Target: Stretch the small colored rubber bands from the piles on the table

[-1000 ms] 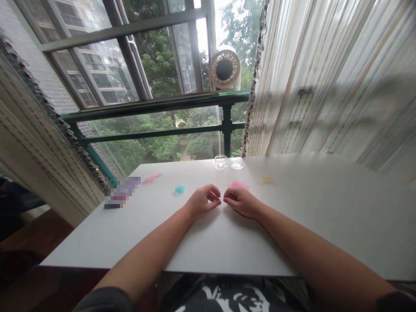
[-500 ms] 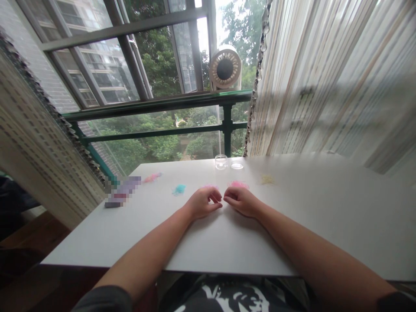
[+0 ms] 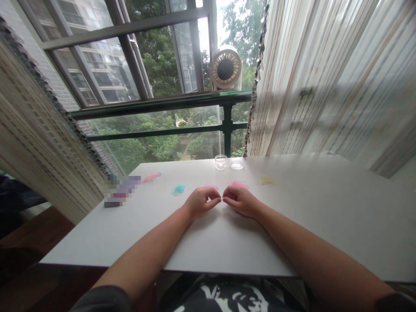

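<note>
- At the far left a woven blind (image 3: 39, 143) hangs beside the window, and our white table (image 3: 325, 225) starts just below its lower edge.
- On the left part of the table lies a blurred dark object (image 3: 121, 196); we cannot tell what it is.
- Past it, toward the window, sits a small orange tuft (image 3: 152, 177), and nearer to us a small blue tuft (image 3: 179, 189), both well apart from our hands.
- Our left hand (image 3: 199, 202) rests on the table near its middle, fingers curled in and thumb meeting the fingertips; whether anything is pinched there is too small for us to tell.
- Just behind the left hand a little light pink tuft (image 3: 210, 187) peeks out.
- Our right hand (image 3: 240, 202) lies just beside the left, its fingertips almost touching the left's, curled the same way; we cannot tell if it grips anything.
- A brighter pink tuft (image 3: 238, 184) lies right behind the right hand.
- At the far edge of the table stand a small glass jar (image 3: 221, 162) and, just beside it, its flat clear lid (image 3: 237, 165).
- Above them, on the railing, stands a round white fan (image 3: 225, 69).
- Further right on the table is a pale yellow tuft (image 3: 267, 179), well apart from the right hand.
- A striped curtain (image 3: 331, 82) fills the right side.
</note>
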A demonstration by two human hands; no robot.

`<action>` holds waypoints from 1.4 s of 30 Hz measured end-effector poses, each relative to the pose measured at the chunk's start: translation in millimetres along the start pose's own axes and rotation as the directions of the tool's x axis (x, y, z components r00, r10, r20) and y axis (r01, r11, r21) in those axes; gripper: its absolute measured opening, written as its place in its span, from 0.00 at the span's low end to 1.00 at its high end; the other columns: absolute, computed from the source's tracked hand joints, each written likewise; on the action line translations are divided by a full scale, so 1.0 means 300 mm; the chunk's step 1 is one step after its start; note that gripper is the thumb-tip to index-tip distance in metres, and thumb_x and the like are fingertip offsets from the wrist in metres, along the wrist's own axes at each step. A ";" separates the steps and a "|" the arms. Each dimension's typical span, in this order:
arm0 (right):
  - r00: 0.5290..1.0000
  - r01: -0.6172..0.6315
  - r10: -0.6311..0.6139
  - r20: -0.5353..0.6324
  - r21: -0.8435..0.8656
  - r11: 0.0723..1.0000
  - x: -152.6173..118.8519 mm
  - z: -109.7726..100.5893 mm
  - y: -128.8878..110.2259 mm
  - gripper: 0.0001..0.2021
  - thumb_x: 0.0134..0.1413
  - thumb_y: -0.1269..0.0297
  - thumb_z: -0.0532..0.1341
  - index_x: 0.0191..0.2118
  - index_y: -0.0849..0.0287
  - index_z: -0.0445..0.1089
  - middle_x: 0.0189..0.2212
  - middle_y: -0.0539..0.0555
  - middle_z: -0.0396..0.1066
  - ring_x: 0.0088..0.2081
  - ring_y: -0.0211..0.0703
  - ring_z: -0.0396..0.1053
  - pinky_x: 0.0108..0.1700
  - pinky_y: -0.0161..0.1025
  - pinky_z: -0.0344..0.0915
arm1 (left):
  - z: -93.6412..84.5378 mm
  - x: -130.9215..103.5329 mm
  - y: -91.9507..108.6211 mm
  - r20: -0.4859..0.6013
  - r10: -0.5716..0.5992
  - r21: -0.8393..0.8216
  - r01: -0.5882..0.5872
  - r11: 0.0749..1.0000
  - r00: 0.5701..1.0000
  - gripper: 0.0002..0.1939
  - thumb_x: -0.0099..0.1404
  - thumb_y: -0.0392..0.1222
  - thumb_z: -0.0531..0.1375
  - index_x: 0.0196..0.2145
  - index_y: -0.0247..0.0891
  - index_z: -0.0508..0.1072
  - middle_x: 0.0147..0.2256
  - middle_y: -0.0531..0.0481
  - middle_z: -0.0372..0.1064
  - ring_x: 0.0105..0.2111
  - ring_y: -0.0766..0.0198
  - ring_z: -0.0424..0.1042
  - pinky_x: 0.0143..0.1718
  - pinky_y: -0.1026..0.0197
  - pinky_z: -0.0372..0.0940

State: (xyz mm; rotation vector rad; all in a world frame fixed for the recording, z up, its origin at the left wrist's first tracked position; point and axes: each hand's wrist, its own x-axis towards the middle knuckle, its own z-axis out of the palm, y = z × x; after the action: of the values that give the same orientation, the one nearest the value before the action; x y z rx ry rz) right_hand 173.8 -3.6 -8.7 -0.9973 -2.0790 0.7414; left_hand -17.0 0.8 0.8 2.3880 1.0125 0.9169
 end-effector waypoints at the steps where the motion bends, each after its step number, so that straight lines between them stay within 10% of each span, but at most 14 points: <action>1: 1.000 0.000 0.000 0.001 0.013 1.000 0.000 0.001 0.002 0.05 0.47 0.66 0.57 0.30 0.61 0.65 0.18 0.45 0.56 0.20 0.32 0.53 0.23 0.31 0.51 | 0.000 0.000 -0.001 0.000 0.004 0.002 -0.004 1.000 1.000 0.07 0.57 0.40 0.57 0.29 0.35 0.72 0.24 0.51 0.70 0.25 0.70 0.66 0.27 0.67 0.60; 42: 0.999 -0.007 0.011 0.053 -0.077 0.997 0.003 0.004 0.019 0.07 0.50 0.65 0.55 0.28 0.62 0.66 0.19 0.47 0.60 0.22 0.33 0.56 0.25 0.31 0.52 | 0.000 -0.004 -0.002 0.034 0.020 0.007 -0.020 1.000 0.999 0.06 0.57 0.39 0.57 0.29 0.35 0.72 0.24 0.52 0.69 0.24 0.71 0.65 0.27 0.67 0.59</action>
State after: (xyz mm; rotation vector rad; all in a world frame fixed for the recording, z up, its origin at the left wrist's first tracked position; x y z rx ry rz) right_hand 174.8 -0.1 -13.4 -1.0400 -2.1647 0.7045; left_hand -17.8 0.5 -0.1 2.4155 0.9823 0.8780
